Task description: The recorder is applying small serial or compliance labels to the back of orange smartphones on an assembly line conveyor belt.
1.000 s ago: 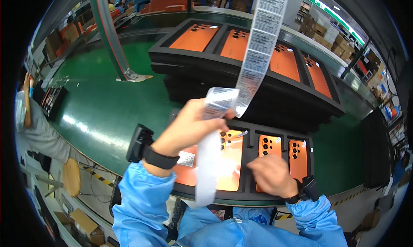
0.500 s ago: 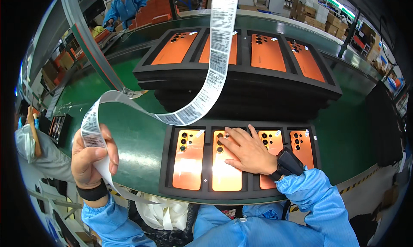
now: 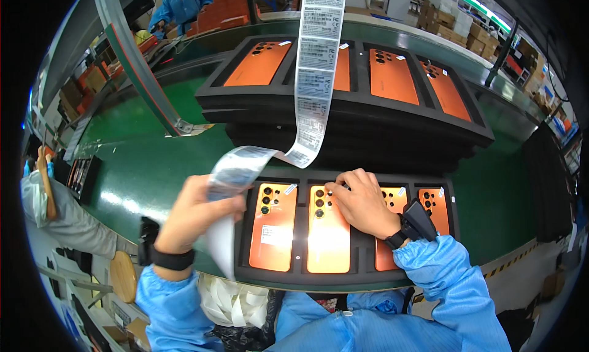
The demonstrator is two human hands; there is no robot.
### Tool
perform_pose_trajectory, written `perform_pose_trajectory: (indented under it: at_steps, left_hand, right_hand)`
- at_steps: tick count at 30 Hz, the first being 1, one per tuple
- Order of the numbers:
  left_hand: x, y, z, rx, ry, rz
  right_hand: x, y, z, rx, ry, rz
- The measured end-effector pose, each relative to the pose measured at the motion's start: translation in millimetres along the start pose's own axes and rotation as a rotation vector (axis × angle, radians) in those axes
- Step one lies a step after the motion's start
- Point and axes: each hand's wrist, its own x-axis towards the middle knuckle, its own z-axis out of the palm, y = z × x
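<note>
My left hand (image 3: 202, 214) is closed round a long strip of printed labels (image 3: 314, 82), thumb on top. The strip loops up and away past the top of the view, and its pale tail hangs below the hand. My right hand (image 3: 363, 205), fingers bent together, rests at the camera end of the second orange phone (image 3: 328, 244); what its fingertips hold, if anything, is hidden. On the leftmost phone (image 3: 270, 257) a small white printed rectangle shows. Two more phones lie to the right, one partly under my right wrist. All sit in a black foam tray (image 3: 362, 279).
Behind it, a stack of black foam trays (image 3: 368, 131) holds more orange phones. A metal post (image 3: 138, 76) stands at the left on the green worktop (image 3: 138, 168). Crumpled white strip (image 3: 236, 300) lies in a black bag below the edge. A co-worker (image 3: 184, 8) is beyond.
My left hand has moved right, toward the leftmost phone, carrying the label strip. My right hand's spread fingers have drawn together. The white rectangle on the leftmost phone now shows clearly.
</note>
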Motion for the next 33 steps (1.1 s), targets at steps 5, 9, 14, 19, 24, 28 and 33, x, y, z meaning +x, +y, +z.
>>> perform_pose_trajectory:
  at_steps: [5, 9, 14, 19, 24, 28, 33]
  left_hand:
    - [57, -25, 47, 0.221, -0.060, 0.025]
    - [80, -48, 83, 0.334, -0.121, 0.076]
    - [87, -51, 99, 0.235, -0.160, 0.033]
    - [86, -34, 108, 0.333, -0.165, -0.022]
    - [83, -35, 114, 0.395, -0.147, -0.002]
    - [86, -50, 110, 0.230, -0.125, -0.036]
    - [80, -48, 104, 0.058, -0.092, -0.178]
  right_hand:
    - [6, 4, 7, 0.065, -0.080, 0.058]
    - [3, 7, 18, 0.106, -0.015, 0.015]
    - [4, 8, 17, 0.145, 0.081, -0.011]
    - [2, 16, 20, 0.196, 0.137, -0.034]
    - [1, 16, 26, 0.238, 0.186, 0.004]
    - [-1, 15, 24, 0.273, 0.198, 0.039]
    - [-4, 18, 30, 0.245, 0.207, 0.105]
